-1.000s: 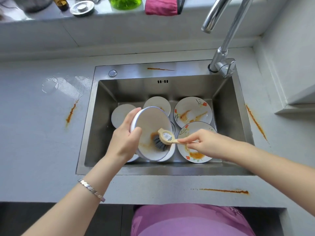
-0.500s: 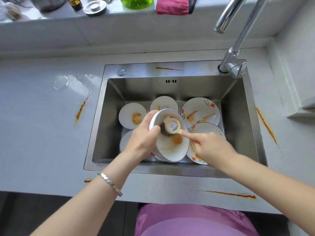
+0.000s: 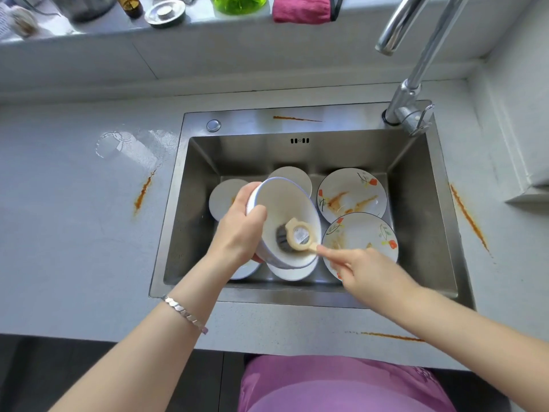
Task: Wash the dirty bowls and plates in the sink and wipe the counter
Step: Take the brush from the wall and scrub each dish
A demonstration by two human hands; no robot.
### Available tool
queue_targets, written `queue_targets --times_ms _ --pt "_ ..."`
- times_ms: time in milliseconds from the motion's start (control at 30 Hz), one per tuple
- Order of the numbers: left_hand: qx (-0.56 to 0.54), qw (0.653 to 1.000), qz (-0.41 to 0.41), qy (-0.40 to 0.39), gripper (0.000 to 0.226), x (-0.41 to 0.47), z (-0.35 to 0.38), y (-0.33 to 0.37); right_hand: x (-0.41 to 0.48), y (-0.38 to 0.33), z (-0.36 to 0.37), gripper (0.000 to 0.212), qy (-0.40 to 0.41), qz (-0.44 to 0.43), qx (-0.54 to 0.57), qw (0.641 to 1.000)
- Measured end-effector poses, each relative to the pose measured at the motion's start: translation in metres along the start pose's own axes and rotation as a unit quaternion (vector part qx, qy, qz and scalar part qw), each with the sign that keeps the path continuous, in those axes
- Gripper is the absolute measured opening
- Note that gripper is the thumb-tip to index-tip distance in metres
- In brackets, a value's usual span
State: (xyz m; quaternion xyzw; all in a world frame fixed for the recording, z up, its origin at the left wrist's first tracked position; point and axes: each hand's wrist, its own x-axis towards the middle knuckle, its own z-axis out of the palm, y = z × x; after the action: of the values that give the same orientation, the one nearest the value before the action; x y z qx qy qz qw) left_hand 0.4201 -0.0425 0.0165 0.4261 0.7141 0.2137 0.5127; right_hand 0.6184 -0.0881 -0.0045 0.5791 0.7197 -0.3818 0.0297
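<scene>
While left hand (image 3: 237, 230) grips the tilted bowl (image 3: 285, 203) over the sink's (image 3: 416, 188) front, right hand (image 3: 365, 269) pinches the brush (image 3: 295, 237) handle, bristles inside.
Sweep round the wall to the rim, bowl steady; plates (image 3: 352, 194) crowd the sink floor just beneath, so free room looks to be upward and toward the sink's back wall.

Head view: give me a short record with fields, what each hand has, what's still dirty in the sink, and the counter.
left hand: grips tilted white bowl by its rim
right hand: holds brush, bristles inside the bowl
sink: two flowered plates smeared orange; plain white dishes underneath
counter: orange streaks, puddle at left
</scene>
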Motion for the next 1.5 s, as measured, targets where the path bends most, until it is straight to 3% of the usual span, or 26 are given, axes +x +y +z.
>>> queue_targets --times_ms 100,200,300,500,600,767,900,967,1100,1200,1333,1500 --pt "0.01 1.0 -0.002 0.001 0.05 0.0 0.0 0.001 0.004 0.002 -0.006 0.039 -0.019 0.006 0.071 0.997" --pt "-0.034 0.999 -0.03 -0.017 0.054 0.0 -0.001 0.0 0.009 0.015 -0.016 0.041 0.048 0.015 -0.016 0.999" --pt "-0.065 0.995 -0.064 -0.048 0.046 -0.002 0.002 0.002 0.005 0.006 -0.01 0.046 0.063 0.007 -0.063 0.996" --pt "-0.137 0.974 -0.146 -0.108 0.04 -0.003 0.002 -0.003 0.018 0.001 -0.021 0.048 0.206 -0.118 -0.161 0.958" --pt "-0.121 0.973 -0.151 -0.128 0.042 -0.004 0.002 -0.003 0.022 0.004 -0.028 0.045 0.218 -0.197 -0.206 0.934" --pt "-0.116 0.974 -0.142 -0.13 0.046 -0.003 -0.006 -0.005 0.012 0.029 -0.038 0.047 0.17 -0.169 -0.216 0.946" --pt "-0.107 0.973 -0.131 -0.156 0.042 -0.008 -0.005 -0.003 0.006 0.027 -0.031 0.05 0.193 -0.146 -0.153 0.958" --pt "-0.112 0.972 -0.121 -0.166 0.037 -0.01 -0.001 0.0 0.01 0.015 -0.028 0.046 0.192 -0.15 -0.123 0.962" --pt "-0.121 0.974 -0.114 -0.155 0.041 -0.008 -0.001 0.004 0.018 0.001 -0.032 0.043 0.099 -0.162 -0.089 0.978" --pt "-0.096 0.974 -0.12 -0.167 0.045 -0.01 -0.003 0.002 0.018 -0.001 -0.038 0.043 0.115 -0.183 -0.107 0.97" --pt "-0.087 0.972 -0.145 -0.162 0.058 -0.013 -0.009 -0.001 0.018 0.015 -0.047 0.043 0.089 -0.092 -0.134 0.983" --pt "-0.062 0.987 -0.107 -0.099 0.044 -0.012 -0.008 0.003 0.0 0.02 -0.042 0.038 0.026 -0.034 -0.053 0.998"
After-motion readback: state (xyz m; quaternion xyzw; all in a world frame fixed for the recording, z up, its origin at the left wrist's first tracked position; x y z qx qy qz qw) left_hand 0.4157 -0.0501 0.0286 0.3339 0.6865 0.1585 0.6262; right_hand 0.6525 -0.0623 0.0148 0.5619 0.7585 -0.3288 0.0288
